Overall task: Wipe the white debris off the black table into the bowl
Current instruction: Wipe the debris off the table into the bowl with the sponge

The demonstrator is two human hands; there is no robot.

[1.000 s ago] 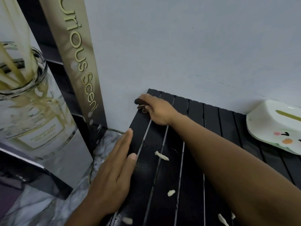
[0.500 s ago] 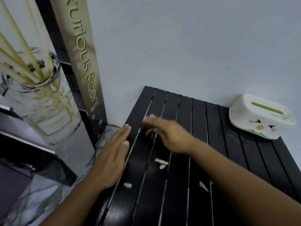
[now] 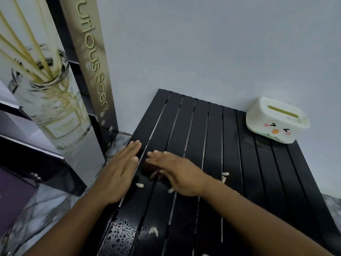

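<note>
- We are in the sweeping step: our right hand (image 3: 177, 172) lies low over the black table (image 3: 258, 163), fingers stretched toward the table's left edge, blurred as if in mid-stroke
- Something dark and brownish shows under the right palm; we cannot tell whether it is a cloth gripped there or only shadow, so we cannot say if that hand is closed on anything
- Our left hand (image 3: 118, 172) is flat and spread, holding nothing, its palm at the table's left edge and its fingertips just beside the right hand's; the two hands are near but not touching
- The white debris (image 3: 139, 185) is scattered in small bits: one between the two hands, one under the right wrist, a pair just right of the right forearm, one lower down near the beaded wet patch (image 3: 121, 235)
- No bowl is in view, so we cannot say where the bits are meant to land; we judge it sits below or off the near edge
- The white box with a cartoon face (image 3: 276, 121) stands at the far right corner, well apart from the work
- Next, we judge, the right hand must gather the stray bits together, crossing the slat gaps lightly so that crumbs do not drop through, then steer the pile toward the bowl once it is found
</note>
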